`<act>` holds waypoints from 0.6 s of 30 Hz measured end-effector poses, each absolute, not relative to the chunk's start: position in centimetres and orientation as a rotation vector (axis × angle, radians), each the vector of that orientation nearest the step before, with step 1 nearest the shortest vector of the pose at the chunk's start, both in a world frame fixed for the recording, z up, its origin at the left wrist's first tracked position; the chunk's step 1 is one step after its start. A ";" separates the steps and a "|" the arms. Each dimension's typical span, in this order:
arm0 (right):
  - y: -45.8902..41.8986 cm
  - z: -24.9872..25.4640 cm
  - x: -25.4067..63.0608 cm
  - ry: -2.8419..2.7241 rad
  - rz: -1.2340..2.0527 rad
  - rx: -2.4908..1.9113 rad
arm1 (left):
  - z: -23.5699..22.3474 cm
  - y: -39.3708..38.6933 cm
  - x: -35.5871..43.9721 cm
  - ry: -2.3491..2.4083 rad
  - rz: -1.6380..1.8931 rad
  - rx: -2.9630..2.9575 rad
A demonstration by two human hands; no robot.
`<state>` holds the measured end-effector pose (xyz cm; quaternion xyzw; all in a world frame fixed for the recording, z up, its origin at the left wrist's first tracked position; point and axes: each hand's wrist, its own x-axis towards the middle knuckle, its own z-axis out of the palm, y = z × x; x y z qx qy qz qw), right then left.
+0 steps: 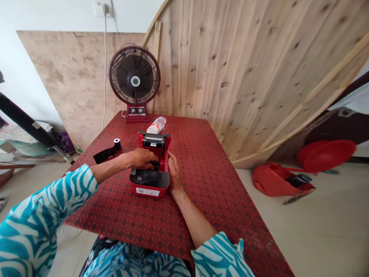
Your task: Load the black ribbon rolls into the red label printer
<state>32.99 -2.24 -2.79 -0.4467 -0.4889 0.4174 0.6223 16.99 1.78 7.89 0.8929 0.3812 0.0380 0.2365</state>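
A red and black label printer (150, 192) stands on the table with its hinged lid (154, 139) raised at the back. My left hand (144, 158) reaches over its left edge, fingers bent down into the open compartment. Whatever those fingers grip is hidden inside. Against the printer's right side, my right hand (174, 173) is wrapped around the casing, fingers toward the back. A roll of black tape or paper with a white core (117, 144) stands to the left on the table, its loose black strip trailing toward me.
The table (219, 200) has a red patterned cover. At its back stand a dark red fan (135, 79) and, lying down, a clear plastic bottle (157, 125). A wooden panel (230, 77) leans behind. On the floor to the right lie a red bag (269, 181) and a red basin (327, 154).
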 end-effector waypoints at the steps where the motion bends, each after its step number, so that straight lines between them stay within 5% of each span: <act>1: -2.2 -2.8 33.0 -1.126 0.959 -1.023 | 7.8 1.6 17.0 1.064 0.143 2.453; 12: -2.3 -3.2 33.2 -1.078 1.015 -1.021 | 13.6 -1.6 11.3 1.181 0.922 2.279; 18: -2.2 -3.7 33.6 -1.136 0.971 -1.059 | 10.5 5.1 6.9 1.446 1.091 1.962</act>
